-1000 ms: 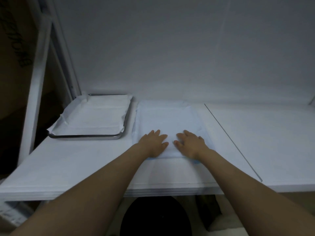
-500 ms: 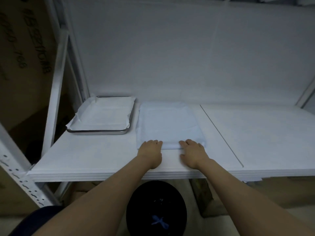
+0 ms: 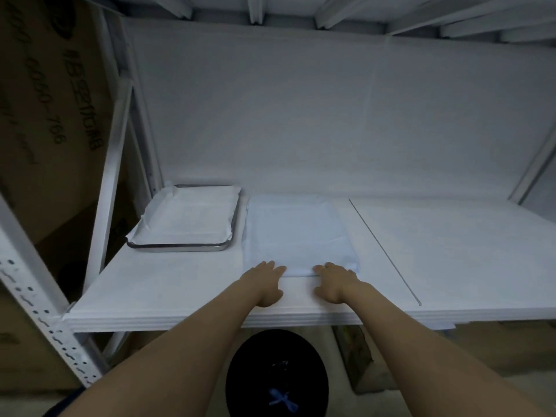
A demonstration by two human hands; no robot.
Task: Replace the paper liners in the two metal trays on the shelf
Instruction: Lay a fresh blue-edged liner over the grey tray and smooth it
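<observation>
**Change noted:** a second ago both my palms lay flat on top of the pale blue paper sheet [image 3: 298, 236]. They have since slid back toward me to its near edge. My left hand [image 3: 264, 281] and right hand [image 3: 337, 281] now rest on the shelf [image 3: 451, 251], fingers extended and released. The fingertips touch the sheet's front fold and grasp nothing. Judgement: smoothing is finished and the front edge is being seated, so this second lining looks near complete.

**Location:** the sheet lies just right of the metal tray [image 3: 180, 247], parallel to it. It hides whatever is beneath. The raised rectangular form suggests the second tray, but I cannot confirm it. My hands sit right of the metal tray and nearer to me.

**Materials:** the metal tray is shallow and round-cornered, with a polished rolled rim. Its white paper liner [image 3: 189, 212] is thin, matte and creased, with corners poking over the rim. The blue sheet is smooth and limp. The shelf is flat, matte white board.
</observation>
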